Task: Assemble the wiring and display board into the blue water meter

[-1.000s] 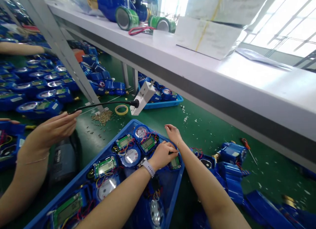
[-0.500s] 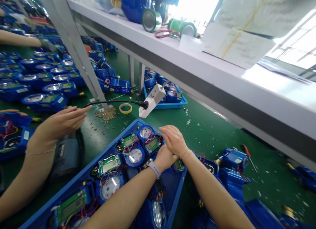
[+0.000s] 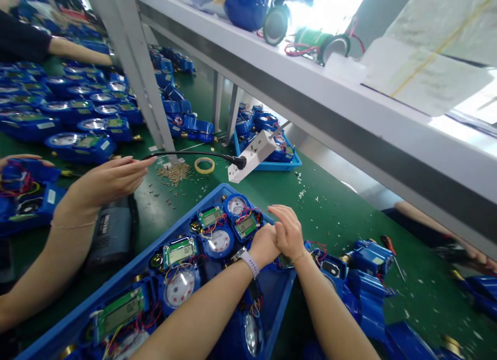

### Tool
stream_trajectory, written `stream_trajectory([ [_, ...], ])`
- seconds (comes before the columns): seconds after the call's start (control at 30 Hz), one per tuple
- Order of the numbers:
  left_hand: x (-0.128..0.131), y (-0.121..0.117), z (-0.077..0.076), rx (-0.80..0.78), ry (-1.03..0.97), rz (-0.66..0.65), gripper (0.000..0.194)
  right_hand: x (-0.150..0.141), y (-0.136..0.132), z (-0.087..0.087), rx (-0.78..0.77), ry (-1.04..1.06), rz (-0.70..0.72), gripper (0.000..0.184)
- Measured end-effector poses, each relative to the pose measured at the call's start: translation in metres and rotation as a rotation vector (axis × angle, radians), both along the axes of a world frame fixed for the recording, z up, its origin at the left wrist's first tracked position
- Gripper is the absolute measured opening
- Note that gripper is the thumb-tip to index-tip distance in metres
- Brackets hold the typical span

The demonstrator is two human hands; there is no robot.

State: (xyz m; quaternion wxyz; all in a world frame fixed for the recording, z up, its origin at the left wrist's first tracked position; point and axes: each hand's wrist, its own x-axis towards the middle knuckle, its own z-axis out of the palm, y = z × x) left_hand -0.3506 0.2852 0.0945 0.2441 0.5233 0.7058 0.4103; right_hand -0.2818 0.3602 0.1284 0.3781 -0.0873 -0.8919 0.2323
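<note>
As a worker bends to a blue tray (image 3: pixel 284 304) of meters, the left hand (image 3: pixel 264 246) and right hand (image 3: pixel 290 231) meet over a meter (image 3: pixel 285 262) at the tray's right corner, its green board partly hidden beneath them. The left fingers are curled, their tips covered by the right hand; the right fingers are half bent, the uppermost reaching out over the left. Whether either hand grips anything cannot be told. A watch (image 3: pixel 248 261) with a pale strap circles the left wrist.

Clock positions run from the hands. Just beside them at ten o'clock lies a meter with a lit display (image 3: pixel 247 225); more line the tray toward eight. A white power strip (image 3: pixel 252 155) hangs at eleven, a black plug in its face, with a roll of yellow tape (image 3: pixel 204 166) lower at ten. At nine to ten, a co-worker's hand (image 3: pixel 116 180) extends its fingers beside the black cord (image 3: pixel 190 153). Blue housings (image 3: pixel 365 292) lie at four, and an orange-handled screwdriver (image 3: pixel 393 254) at three on the green tabletop (image 3: pixel 330 220).
</note>
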Motion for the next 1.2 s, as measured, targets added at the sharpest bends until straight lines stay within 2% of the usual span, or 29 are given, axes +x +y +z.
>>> stream_trajectory([
  [0.1, 0.0, -0.004, 0.003, 0.027, 0.017, -0.117, 0.025, 0.024, 0.012, -0.016, -0.121, 0.167, -0.217, 0.036],
  [0.17, 0.0, -0.006, 0.004, 0.035, 0.036, -0.145, 0.024, 0.03, 0.022, -0.026, -0.233, 0.266, -0.339, 0.039],
  [0.27, -0.001, -0.006, 0.004, 0.045, 0.057, -0.159, 0.024, 0.027, 0.034, -0.038, -0.419, 0.385, -0.448, 0.044],
  [0.37, -0.002, -0.006, 0.002, 0.068, 0.065, -0.169, 0.026, 0.019, 0.046, -0.043, -0.584, 0.455, -0.496, 0.05],
  [0.5, -0.002, -0.003, -0.002, 0.066, 0.057, -0.17, 0.02, 0.012, 0.059, -0.042, -0.727, 0.463, -0.476, 0.055],
  [0.7, -0.002, -0.001, -0.001, 0.047, 0.044, -0.174, 0.015, -0.009, 0.068, -0.031, -0.811, 0.376, -0.356, 0.059],
  [0.97, -0.002, -0.002, -0.006, 0.087, 0.056, -0.203, 0.018, -0.048, 0.06, -0.022, -0.792, 0.251, -0.193, 0.061],
  [1.07, -0.003, -0.002, -0.007, 0.087, 0.068, -0.217, 0.022, -0.061, 0.057, -0.014, -0.764, 0.2, -0.149, 0.063],
  [1.13, -0.004, -0.001, -0.005, 0.069, 0.089, -0.224, 0.026, -0.062, 0.055, -0.003, -0.726, 0.183, -0.156, 0.063],
  [1.2, -0.006, 0.001, 0.002, 0.04, 0.097, -0.237, 0.028, -0.049, 0.051, 0.008, -0.67, 0.188, -0.221, 0.062],
])
